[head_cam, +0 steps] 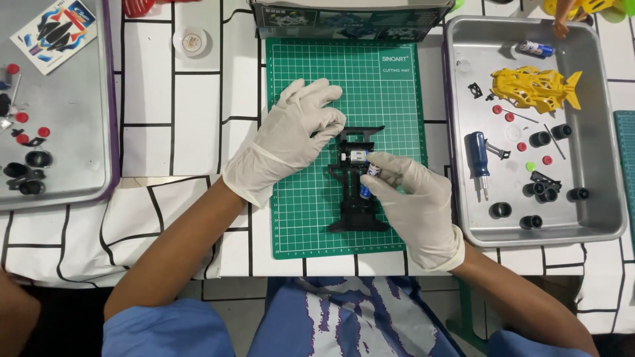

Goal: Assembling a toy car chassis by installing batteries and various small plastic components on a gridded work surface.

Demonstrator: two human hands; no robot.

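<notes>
White latex gloves covered both hands. The left hand (297, 129) lay flat with its fingers spread loosely, fingertips resting on the upper left edge of a black toy-car chassis (357, 178), gripping nothing. The right hand (413, 198) pinched a small blue-and-white battery (368, 180) between thumb and forefinger, pressed against the middle of the chassis just below its silver motor (358, 156). The chassis sat between the two hands on a green cutting mat (397, 86) laid over the table (192, 119). Well to the right of the right hand stood a metal tray (595, 225) holding a yellow car body (534, 87), a blue screwdriver (477, 153) and black wheels (540, 139). Far left of the left hand lay another tray (73, 112) with more small parts.
</notes>
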